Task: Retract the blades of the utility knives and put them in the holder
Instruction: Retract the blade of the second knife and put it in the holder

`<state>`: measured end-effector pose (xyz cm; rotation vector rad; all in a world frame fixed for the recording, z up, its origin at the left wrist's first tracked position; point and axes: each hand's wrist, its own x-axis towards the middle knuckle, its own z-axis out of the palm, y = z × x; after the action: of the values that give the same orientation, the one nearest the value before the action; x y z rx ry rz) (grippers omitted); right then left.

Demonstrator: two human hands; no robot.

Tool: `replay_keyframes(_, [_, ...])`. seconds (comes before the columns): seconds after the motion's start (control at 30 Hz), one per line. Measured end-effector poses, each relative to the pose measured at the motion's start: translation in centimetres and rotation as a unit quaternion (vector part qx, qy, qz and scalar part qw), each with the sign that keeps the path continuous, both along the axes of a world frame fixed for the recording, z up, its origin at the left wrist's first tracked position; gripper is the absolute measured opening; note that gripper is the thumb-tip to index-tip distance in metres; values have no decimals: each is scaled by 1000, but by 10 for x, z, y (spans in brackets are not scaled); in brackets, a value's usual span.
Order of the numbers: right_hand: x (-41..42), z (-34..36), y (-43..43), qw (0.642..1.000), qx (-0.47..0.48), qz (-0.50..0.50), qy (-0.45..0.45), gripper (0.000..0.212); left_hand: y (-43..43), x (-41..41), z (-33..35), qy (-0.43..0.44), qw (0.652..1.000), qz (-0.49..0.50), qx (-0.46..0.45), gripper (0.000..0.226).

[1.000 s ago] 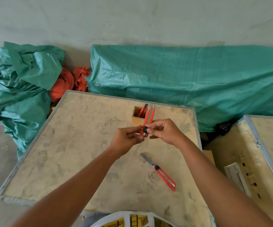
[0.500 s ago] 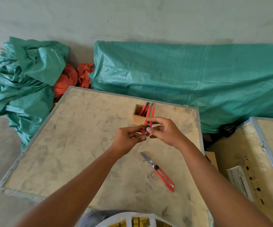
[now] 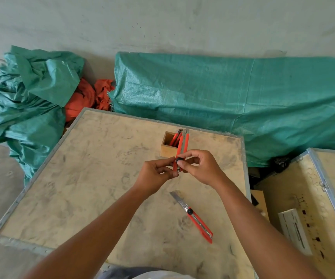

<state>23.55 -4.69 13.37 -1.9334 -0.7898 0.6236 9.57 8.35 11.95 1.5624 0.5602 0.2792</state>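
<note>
I hold a red utility knife (image 3: 183,144) upright above the wooden board (image 3: 94,178), just in front of the holder. My left hand (image 3: 156,176) pinches its lower end, and my right hand (image 3: 200,168) grips the body with the thumb on the black slider. Only a short metal tip shows at the knife's top. The small wooden holder (image 3: 165,148) stands at the board's far edge with red knives inside it. A second red utility knife (image 3: 197,219) lies on the board below my hands, its blade extended toward the upper left.
Green tarpaulin covers a long bundle (image 3: 243,101) behind the board and a heap (image 3: 27,97) at the left, with orange cloth (image 3: 86,97) between them. A second wooden crate (image 3: 313,208) with a white box (image 3: 293,230) on it stands at the right.
Both hands stay on the held knife. Its tip now shows less metal than one second ago. The knife on the board has not moved.
</note>
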Motion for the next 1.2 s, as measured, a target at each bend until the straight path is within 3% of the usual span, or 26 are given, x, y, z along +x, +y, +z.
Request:
replay_keyframes(0.27, [20,-11,24,999,23,-42,15,14,20,22,-14,3,1000,3,2,50])
replay_keyframes(0.43, [52,-25,40,995,31,-90,12,25,36,46,-22,30,999,0,30,49])
replay_keyframes(0.67, [89,-32,73,988,50,-144,-9,32,71,90,-37,91,989,68,93,50])
replay_keyframes(0.77, [98,-48,89,985,38,-158,-50,29,85,103,-46,118,980,75,142,57])
replay_keyframes(0.93, [96,-69,113,981,8,-159,-112,24,96,124,-70,191,971,42,140,71])
replay_keyframes(1.2, [88,-98,130,984,-82,-107,-120,29,102,131,-96,201,968,45,141,58])
